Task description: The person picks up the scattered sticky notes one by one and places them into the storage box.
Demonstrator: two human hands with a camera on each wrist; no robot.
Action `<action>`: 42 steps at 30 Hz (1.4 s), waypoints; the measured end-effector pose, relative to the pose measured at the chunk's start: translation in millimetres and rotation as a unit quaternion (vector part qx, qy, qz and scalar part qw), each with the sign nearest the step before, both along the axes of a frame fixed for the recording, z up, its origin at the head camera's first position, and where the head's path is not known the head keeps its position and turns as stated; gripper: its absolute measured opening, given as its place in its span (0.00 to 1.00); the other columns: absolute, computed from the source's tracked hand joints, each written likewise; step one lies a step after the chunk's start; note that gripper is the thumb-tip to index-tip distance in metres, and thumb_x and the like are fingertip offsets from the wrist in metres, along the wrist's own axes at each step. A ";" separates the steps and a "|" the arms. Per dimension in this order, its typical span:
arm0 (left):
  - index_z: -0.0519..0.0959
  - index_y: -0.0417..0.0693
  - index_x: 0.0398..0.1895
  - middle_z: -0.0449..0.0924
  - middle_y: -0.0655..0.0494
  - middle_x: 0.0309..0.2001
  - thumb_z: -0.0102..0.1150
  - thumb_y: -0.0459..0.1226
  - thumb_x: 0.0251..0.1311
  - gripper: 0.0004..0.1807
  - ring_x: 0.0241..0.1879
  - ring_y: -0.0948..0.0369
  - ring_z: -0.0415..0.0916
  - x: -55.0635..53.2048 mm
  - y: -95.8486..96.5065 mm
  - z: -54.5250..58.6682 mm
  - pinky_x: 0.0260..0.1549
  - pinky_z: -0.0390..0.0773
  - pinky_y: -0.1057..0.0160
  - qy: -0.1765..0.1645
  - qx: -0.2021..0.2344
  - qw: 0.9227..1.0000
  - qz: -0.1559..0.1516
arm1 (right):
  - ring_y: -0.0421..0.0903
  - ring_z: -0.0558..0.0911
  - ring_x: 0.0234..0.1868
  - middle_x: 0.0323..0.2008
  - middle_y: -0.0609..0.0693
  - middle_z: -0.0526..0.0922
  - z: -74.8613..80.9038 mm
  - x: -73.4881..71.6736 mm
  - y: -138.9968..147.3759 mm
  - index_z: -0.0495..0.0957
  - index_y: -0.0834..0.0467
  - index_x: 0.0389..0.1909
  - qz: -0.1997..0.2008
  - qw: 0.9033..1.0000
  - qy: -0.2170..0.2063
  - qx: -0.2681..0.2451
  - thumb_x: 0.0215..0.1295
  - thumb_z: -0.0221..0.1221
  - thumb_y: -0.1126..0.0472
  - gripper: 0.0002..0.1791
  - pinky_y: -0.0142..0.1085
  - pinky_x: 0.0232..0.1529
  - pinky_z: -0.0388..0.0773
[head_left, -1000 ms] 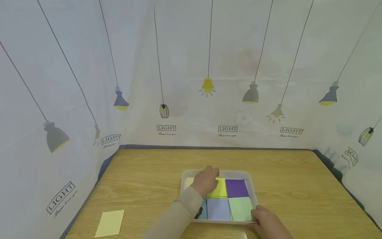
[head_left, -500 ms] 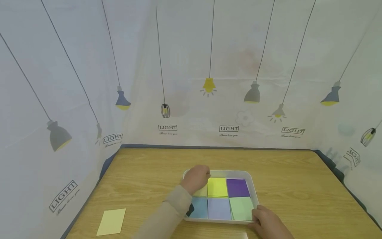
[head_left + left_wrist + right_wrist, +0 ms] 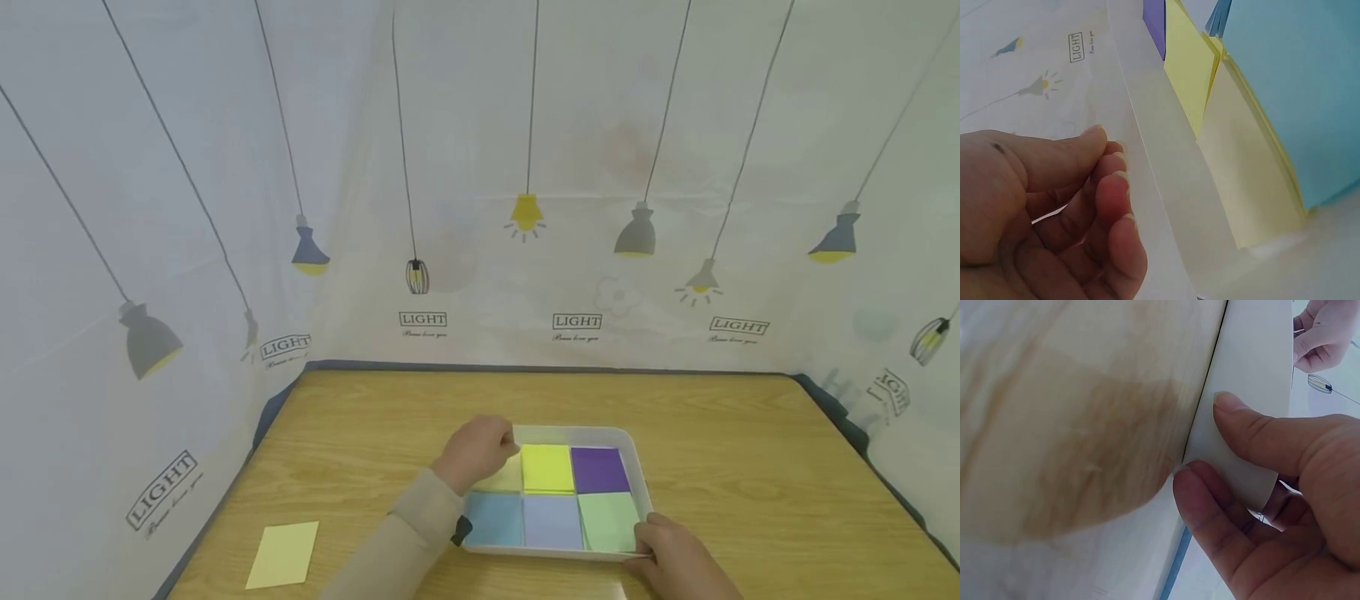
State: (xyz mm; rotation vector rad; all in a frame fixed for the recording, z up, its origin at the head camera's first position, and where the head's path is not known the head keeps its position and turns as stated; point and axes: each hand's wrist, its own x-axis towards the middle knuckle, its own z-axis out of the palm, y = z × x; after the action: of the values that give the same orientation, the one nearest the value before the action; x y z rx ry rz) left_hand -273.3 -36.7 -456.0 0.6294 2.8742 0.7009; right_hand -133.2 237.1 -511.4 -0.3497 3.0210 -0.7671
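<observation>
A shallow white tray [image 3: 558, 435] holds square sticky notes in two rows. The back row has pale yellow notes [image 3: 504, 477], partly hidden by my left hand, bright yellow notes [image 3: 547, 468] and purple notes [image 3: 601, 470]. In front lie blue notes [image 3: 493, 518], lavender notes [image 3: 552, 522] and light green notes [image 3: 607, 522]. My left hand [image 3: 474, 450] is over the tray's back left corner; in the left wrist view its fingers curl, thumb against them, with nothing visible between. My right hand [image 3: 1272, 487] grips the tray's near right corner, thumb on the outer wall.
A loose pale yellow sheet [image 3: 282, 555] lies on the wooden table [image 3: 360, 442], left of the tray. White sheeting [image 3: 465, 167] printed with lamps stands around the back and sides. A dark object [image 3: 461, 531] sits at my left wrist.
My left hand has moved left, from over the bright yellow notes to the tray's back left corner, uncovering the blue notes. My right hand keeps its hold on the tray.
</observation>
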 end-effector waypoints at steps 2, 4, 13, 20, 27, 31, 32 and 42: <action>0.84 0.47 0.32 0.80 0.60 0.29 0.62 0.39 0.68 0.07 0.26 0.64 0.70 -0.4 -1.1 0.2 0.28 0.74 0.65 -0.004 0.003 1.000 0.001 | 0.32 0.61 0.24 0.23 0.41 0.63 1.4 0.3 0.2 0.66 0.51 0.17 0.003 1.000 0.003 -0.001 0.55 0.72 0.59 0.22 0.28 0.25 0.62; 0.84 0.48 0.33 0.79 0.61 0.29 0.61 0.39 0.69 0.07 0.27 0.63 0.70 -0.6 -3.3 0.4 0.28 0.73 0.65 -0.009 0.006 1.000 0.005 | 0.32 0.60 0.24 0.23 0.41 0.63 2.3 0.5 0.1 0.66 0.51 0.17 0.006 1.000 0.006 -0.002 0.55 0.71 0.59 0.22 0.27 0.25 0.62; 0.84 0.48 0.35 0.80 0.60 0.30 0.60 0.36 0.68 0.05 0.28 0.63 0.71 3.3 -30.8 3.4 0.28 0.73 0.64 0.003 0.038 0.999 0.013 | 0.32 0.60 0.24 0.23 0.41 0.63 1.8 -0.9 1.0 0.66 0.51 0.18 0.001 1.000 0.005 0.001 0.55 0.72 0.59 0.21 0.28 0.25 0.62; 0.81 0.51 0.34 0.79 0.59 0.31 0.61 0.38 0.68 0.04 0.28 0.62 0.72 7.5 -63.2 -2.0 0.26 0.73 0.63 0.004 0.055 0.998 0.026 | 0.33 0.60 0.24 0.23 0.42 0.63 3.2 -1.8 1.2 0.66 0.51 0.17 -0.007 1.000 -0.008 0.004 0.54 0.72 0.59 0.22 0.28 0.25 0.62; 0.81 0.53 0.33 0.79 0.59 0.32 0.61 0.38 0.67 0.04 0.29 0.62 0.73 6.9 -82.3 -10.5 0.26 0.73 0.62 -0.004 0.042 0.998 0.042 | 0.32 0.59 0.24 0.23 0.41 0.62 2.4 -0.2 5.0 0.64 0.51 0.16 -0.003 1.000 0.013 0.011 0.53 0.73 0.59 0.23 0.28 0.25 0.61; 0.81 0.52 0.33 0.79 0.58 0.32 0.62 0.38 0.66 0.03 0.31 0.61 0.72 10.3 -87.6 -6.9 0.28 0.73 0.61 -0.010 0.035 0.999 0.035 | 0.31 0.58 0.24 0.22 0.40 0.61 0.4 0.9 6.9 0.63 0.51 0.16 0.010 0.999 0.042 0.010 0.52 0.73 0.58 0.24 0.27 0.25 0.60; 0.81 0.52 0.33 0.78 0.58 0.32 0.62 0.38 0.65 0.03 0.31 0.61 0.72 11.7 -89.5 -6.4 0.28 0.73 0.61 -0.010 0.033 0.999 0.032 | 0.31 0.58 0.24 0.23 0.40 0.61 -0.4 0.7 7.1 0.63 0.51 0.16 0.015 0.999 0.047 0.008 0.52 0.73 0.58 0.24 0.28 0.25 0.60; 0.80 0.52 0.33 0.76 0.60 0.29 0.68 0.38 0.61 0.05 0.29 0.61 0.71 22.3 -125.6 -15.3 0.28 0.71 0.60 -0.039 -0.004 0.999 0.014 | 0.32 0.60 0.24 0.23 0.42 0.62 -4.0 -2.0 4.2 0.64 0.52 0.17 0.021 1.000 0.011 -0.005 0.54 0.72 0.59 0.23 0.28 0.25 0.61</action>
State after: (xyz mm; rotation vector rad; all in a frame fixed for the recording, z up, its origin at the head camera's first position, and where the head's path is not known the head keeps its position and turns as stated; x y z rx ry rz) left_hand -251.0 -162.3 -471.2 0.5501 2.8184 0.7005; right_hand -135.2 241.3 -515.4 -0.4235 3.0208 -0.7802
